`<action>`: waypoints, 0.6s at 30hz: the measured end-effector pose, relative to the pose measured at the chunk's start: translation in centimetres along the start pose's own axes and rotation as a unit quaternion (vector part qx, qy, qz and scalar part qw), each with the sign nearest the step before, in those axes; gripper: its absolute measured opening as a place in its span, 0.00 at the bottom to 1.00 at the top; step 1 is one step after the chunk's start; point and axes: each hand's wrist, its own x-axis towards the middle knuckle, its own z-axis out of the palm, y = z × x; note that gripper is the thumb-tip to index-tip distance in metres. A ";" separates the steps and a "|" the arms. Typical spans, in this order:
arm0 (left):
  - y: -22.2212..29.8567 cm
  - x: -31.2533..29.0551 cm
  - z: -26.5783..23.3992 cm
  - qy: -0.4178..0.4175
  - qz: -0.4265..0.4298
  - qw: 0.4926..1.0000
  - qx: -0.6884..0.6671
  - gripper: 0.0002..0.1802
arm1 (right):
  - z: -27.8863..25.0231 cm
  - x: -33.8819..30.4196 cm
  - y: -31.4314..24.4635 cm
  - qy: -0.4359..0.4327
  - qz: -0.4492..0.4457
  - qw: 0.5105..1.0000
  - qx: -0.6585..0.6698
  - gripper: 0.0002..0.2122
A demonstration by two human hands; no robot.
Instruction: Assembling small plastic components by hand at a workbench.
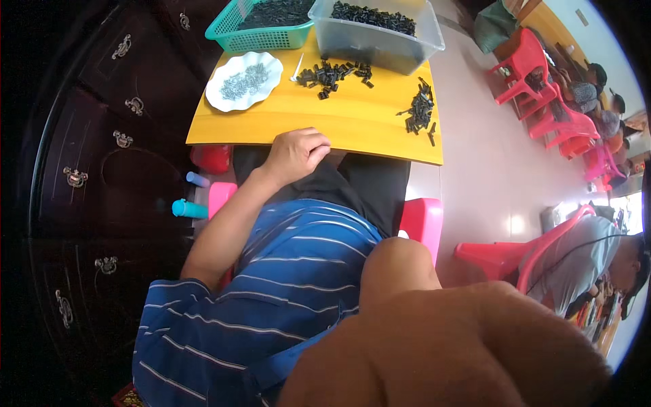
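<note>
My left hand rests at the near edge of the yellow table. Its fingers are curled into a loose fist, and nothing shows in them. Raised close to the camera, my right hand looms large at the lower right, its fingers hidden. Beyond my left hand stands a white wavy-rimmed plate holding small silvery metal pieces. A pile of short black parts lies at mid-table, and thinner black parts are heaped by the right edge. A small white stick-like tool lies beside the plate.
At the far side stand a green plastic basket and a clear bin, both with black parts. A dark cabinet lines the left. Bottles are beside my seat. At right, people sit among red chairs.
</note>
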 end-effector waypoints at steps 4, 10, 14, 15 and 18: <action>-0.2 -0.4 0.1 0.012 -0.003 1.000 0.008 0.06 | -0.2 -0.2 0.9 0.004 0.013 1.000 0.004 0.05; 0.0 -0.1 0.2 0.013 0.005 1.000 0.012 0.06 | 0.2 -1.3 -0.4 0.023 0.023 0.999 0.001 0.05; -0.1 -0.6 0.1 0.012 -0.001 1.000 0.010 0.06 | 0.2 -1.8 0.4 0.037 0.040 0.999 -0.001 0.05; -0.2 -0.3 0.0 0.010 0.000 1.000 0.008 0.06 | 0.9 -2.5 0.0 0.036 0.040 0.999 -0.004 0.05; 0.3 -0.5 -0.1 -0.006 0.002 1.000 0.008 0.06 | 1.0 -2.2 2.4 0.037 0.045 0.998 -0.016 0.05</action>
